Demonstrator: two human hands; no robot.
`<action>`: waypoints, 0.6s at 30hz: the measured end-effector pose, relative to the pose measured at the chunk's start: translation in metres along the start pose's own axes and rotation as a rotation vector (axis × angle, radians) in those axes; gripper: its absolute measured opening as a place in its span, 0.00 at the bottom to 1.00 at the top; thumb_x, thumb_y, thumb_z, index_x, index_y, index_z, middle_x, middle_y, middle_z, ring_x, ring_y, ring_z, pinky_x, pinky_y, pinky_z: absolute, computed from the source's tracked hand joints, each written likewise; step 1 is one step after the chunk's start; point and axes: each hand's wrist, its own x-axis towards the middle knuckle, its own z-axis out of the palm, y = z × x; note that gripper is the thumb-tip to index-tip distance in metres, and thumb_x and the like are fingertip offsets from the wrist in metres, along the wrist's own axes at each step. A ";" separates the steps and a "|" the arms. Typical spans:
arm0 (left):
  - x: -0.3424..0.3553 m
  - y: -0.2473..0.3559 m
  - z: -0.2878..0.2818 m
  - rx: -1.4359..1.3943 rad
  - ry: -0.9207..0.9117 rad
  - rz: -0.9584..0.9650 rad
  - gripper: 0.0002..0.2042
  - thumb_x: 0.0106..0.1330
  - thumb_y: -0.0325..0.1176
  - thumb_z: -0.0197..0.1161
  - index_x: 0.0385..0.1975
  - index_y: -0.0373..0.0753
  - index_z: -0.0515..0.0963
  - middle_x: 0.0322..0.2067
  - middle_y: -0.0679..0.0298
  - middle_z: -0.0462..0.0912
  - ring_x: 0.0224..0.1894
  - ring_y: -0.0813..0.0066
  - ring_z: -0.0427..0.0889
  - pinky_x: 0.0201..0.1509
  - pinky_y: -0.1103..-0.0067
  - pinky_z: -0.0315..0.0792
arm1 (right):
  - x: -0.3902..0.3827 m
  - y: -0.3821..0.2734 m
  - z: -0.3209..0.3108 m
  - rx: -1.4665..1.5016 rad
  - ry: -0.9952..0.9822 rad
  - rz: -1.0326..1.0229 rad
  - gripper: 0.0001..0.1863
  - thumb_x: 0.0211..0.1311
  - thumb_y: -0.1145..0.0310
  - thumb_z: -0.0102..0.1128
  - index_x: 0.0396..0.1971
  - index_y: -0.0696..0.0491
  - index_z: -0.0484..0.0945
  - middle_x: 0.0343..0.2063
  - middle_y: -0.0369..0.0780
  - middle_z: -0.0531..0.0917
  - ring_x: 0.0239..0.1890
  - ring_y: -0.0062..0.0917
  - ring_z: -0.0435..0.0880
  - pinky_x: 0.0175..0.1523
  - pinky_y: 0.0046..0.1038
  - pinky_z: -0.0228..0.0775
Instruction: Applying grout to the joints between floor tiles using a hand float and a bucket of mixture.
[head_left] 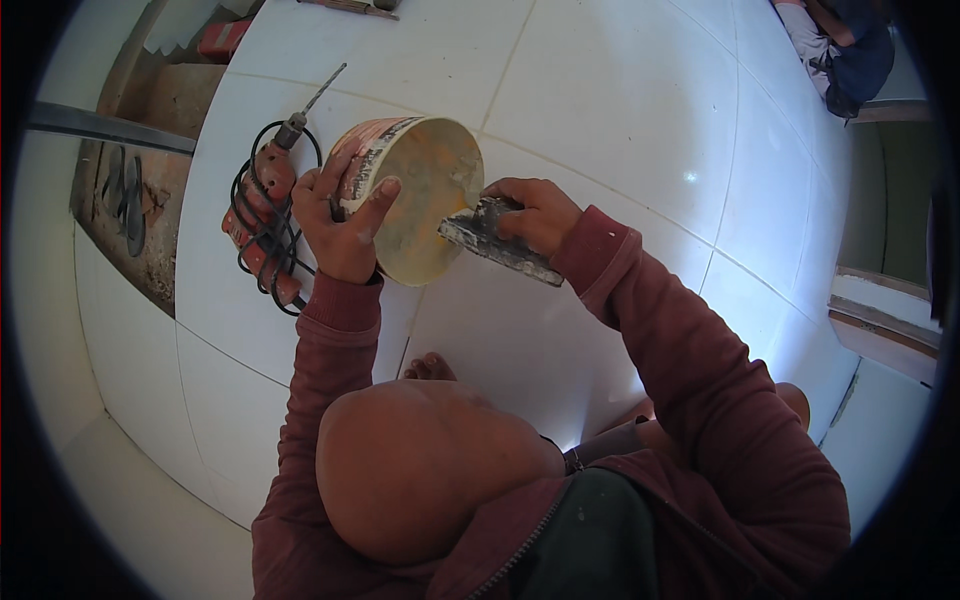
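A pale plastic bucket [425,190] is tilted so that its mouth faces right and toward me. Its inside is smeared with a yellowish residue, and white and dark stains mark its outer wall. My left hand [345,225] grips the bucket's left side, the thumb lying over the rim. At the right edge of the mouth, my right hand [535,210] is closed on the handle of a black grout float [498,248]. Pale, crusted material coats the float's long edge. One corner of it reaches the bucket's rim; whether they touch I cannot tell.
Left of the bucket, a red power drill [272,180] lies wrapped in its black cord, bit pointing away. Dark sandals [130,200] rest on rough ground beyond the white tiled floor [590,120]. Another person [850,55] sits at the far right. My bent knee [430,470] is close below.
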 end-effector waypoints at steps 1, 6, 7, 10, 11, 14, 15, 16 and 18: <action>-0.003 -0.004 0.003 0.015 0.035 0.064 0.26 0.40 0.36 0.75 0.43 0.37 0.77 0.38 0.63 0.60 0.41 0.73 0.67 0.49 0.78 0.64 | 0.003 -0.001 0.002 0.030 -0.043 0.084 0.21 0.38 0.72 0.54 0.38 0.61 0.76 0.29 0.45 0.80 0.32 0.29 0.78 0.40 0.26 0.70; -0.004 -0.003 0.012 0.009 0.105 0.035 0.27 0.40 0.36 0.75 0.42 0.35 0.76 0.39 0.62 0.59 0.41 0.72 0.67 0.49 0.78 0.65 | 0.007 0.014 0.022 0.242 -0.114 0.237 0.20 0.37 0.74 0.53 0.36 0.62 0.77 0.23 0.40 0.79 0.26 0.21 0.76 0.35 0.22 0.69; -0.003 0.000 0.012 0.051 0.108 0.024 0.26 0.40 0.36 0.75 0.42 0.35 0.76 0.40 0.62 0.59 0.41 0.73 0.68 0.48 0.78 0.65 | 0.007 0.024 0.023 0.228 -0.179 0.114 0.13 0.40 0.74 0.54 0.30 0.61 0.77 0.22 0.41 0.80 0.26 0.24 0.78 0.35 0.24 0.70; 0.003 0.007 0.015 -0.037 0.035 -0.050 0.27 0.41 0.35 0.75 0.43 0.33 0.75 0.39 0.62 0.61 0.42 0.73 0.68 0.48 0.78 0.66 | 0.000 0.063 0.022 0.803 -0.381 0.186 0.03 0.46 0.77 0.54 0.21 0.59 0.76 0.20 0.39 0.79 0.24 0.24 0.79 0.32 0.25 0.72; 0.005 0.009 0.016 -0.036 0.015 -0.045 0.27 0.41 0.35 0.75 0.43 0.33 0.75 0.39 0.62 0.61 0.42 0.73 0.68 0.48 0.78 0.66 | -0.005 0.078 0.019 1.383 -0.519 0.375 0.04 0.49 0.79 0.53 0.18 0.58 0.75 0.19 0.36 0.79 0.22 0.21 0.78 0.29 0.24 0.72; 0.009 0.017 0.018 -0.083 -0.072 -0.050 0.23 0.49 0.30 0.67 0.46 0.29 0.72 0.45 0.59 0.67 0.46 0.71 0.70 0.50 0.77 0.66 | -0.023 0.110 0.009 1.441 -0.346 0.261 0.08 0.54 0.78 0.50 0.19 0.56 0.76 0.21 0.37 0.80 0.21 0.21 0.80 0.26 0.24 0.74; 0.009 0.024 0.011 -0.130 -0.112 -0.070 0.22 0.52 0.30 0.63 0.47 0.27 0.70 0.47 0.57 0.69 0.47 0.70 0.71 0.51 0.77 0.66 | -0.031 0.098 -0.007 1.517 -0.207 0.322 0.08 0.56 0.78 0.48 0.21 0.56 0.77 0.25 0.38 0.82 0.25 0.22 0.82 0.30 0.24 0.76; 0.011 0.021 0.001 -0.102 -0.089 -0.099 0.22 0.55 0.31 0.59 0.49 0.27 0.68 0.48 0.56 0.69 0.47 0.69 0.72 0.51 0.76 0.66 | -0.046 0.076 -0.020 1.123 0.222 0.143 0.09 0.56 0.75 0.46 0.25 0.58 0.77 0.28 0.41 0.82 0.28 0.25 0.83 0.33 0.26 0.78; 0.014 0.027 -0.016 -0.162 -0.118 -0.178 0.25 0.61 0.37 0.52 0.54 0.28 0.62 0.48 0.53 0.71 0.46 0.67 0.73 0.51 0.74 0.68 | -0.035 0.086 -0.070 1.714 0.049 0.260 0.15 0.54 0.68 0.41 0.30 0.62 0.76 0.28 0.47 0.81 0.29 0.32 0.83 0.36 0.32 0.78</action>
